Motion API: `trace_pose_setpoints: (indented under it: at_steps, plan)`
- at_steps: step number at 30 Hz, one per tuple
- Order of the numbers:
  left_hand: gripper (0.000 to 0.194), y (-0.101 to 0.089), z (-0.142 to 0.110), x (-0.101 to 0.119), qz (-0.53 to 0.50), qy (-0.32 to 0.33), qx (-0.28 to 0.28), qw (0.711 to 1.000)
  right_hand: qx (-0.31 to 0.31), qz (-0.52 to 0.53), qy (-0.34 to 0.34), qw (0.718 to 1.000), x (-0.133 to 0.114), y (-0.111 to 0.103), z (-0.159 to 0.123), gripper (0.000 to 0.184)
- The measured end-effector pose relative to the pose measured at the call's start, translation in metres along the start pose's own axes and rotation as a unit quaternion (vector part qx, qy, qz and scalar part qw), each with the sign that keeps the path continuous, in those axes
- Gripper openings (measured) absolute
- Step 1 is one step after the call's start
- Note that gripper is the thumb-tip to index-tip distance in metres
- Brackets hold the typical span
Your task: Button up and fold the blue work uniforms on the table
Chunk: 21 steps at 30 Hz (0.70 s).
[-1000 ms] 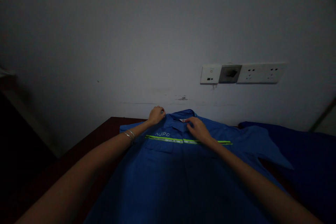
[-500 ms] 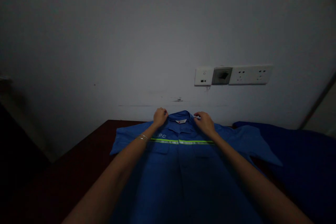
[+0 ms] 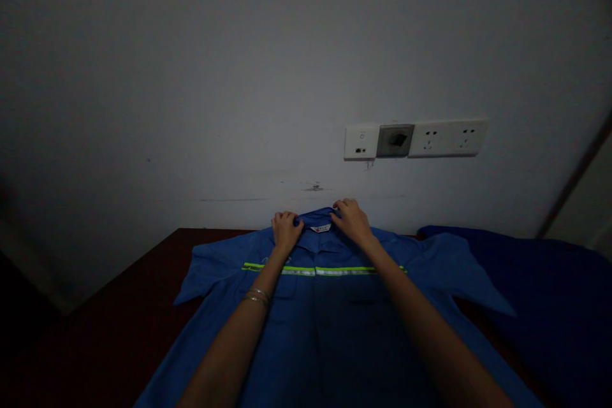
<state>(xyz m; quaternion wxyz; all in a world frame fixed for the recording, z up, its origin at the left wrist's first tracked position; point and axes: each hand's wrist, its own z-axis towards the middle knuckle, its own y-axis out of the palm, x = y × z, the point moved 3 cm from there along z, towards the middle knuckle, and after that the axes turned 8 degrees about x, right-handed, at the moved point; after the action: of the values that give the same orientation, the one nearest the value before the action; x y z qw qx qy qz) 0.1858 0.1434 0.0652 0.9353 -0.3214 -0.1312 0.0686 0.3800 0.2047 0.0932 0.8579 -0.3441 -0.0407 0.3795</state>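
1. A blue work shirt [image 3: 329,338] lies flat, front up, on a dark wooden table [image 3: 119,280].
2. Its collar [image 3: 313,242] sits by the table's far edge, showing a small white label [image 3: 320,228].
3. A yellow-green reflective stripe [image 3: 315,271] crosses the chest.
4. Both sleeves [image 3: 459,274] spread sideways over the table.

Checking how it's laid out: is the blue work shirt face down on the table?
No, the blue work shirt lies front up, its reflective stripe showing and the left hand and right hand on its collar.
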Motion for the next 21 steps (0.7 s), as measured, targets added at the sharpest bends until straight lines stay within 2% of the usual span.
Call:
trace_pose_setpoints:
  at_steps: [3, 6, 12, 14, 16, 19, 21]
  plan:
    - [0.025, -0.004, 0.006, -0.001, 0.008, 0.065, -0.062, 0.996, -0.012, 0.013, -0.031, 0.999, 0.003, 0.004, -0.001, 0.02]
    - [0.024, -0.005, 0.009, -0.006, 0.012, 0.096, -0.116, 0.989, -0.021, 0.026, -0.045, 0.998, 0.008, 0.007, -0.001, 0.019]
    - [0.021, -0.012, 0.015, -0.015, -0.02, 0.101, -0.095, 0.99, -0.005, 0.009, -0.042, 0.999, 0.005, -0.004, 0.005, 0.019]
    - [0.021, -0.018, 0.021, -0.014, -0.057, 0.108, -0.114, 0.986, -0.029, 0.034, -0.053, 0.998, -0.004, -0.009, 0.008, 0.019]
    - [0.02, -0.021, 0.026, -0.011, -0.094, 0.101, -0.196, 0.971, -0.098, 0.089, -0.065, 0.989, -0.015, -0.012, 0.01, 0.02]
    - [0.016, -0.021, 0.022, -0.004, -0.137, 0.082, -0.374, 0.914, -0.244, 0.165, -0.073, 0.953, -0.032, -0.008, 0.005, 0.023]
    - [0.013, -0.019, 0.013, 0.001, -0.152, 0.066, -0.439, 0.883, -0.313, 0.182, -0.083, 0.928, -0.04, -0.003, -0.003, 0.031]
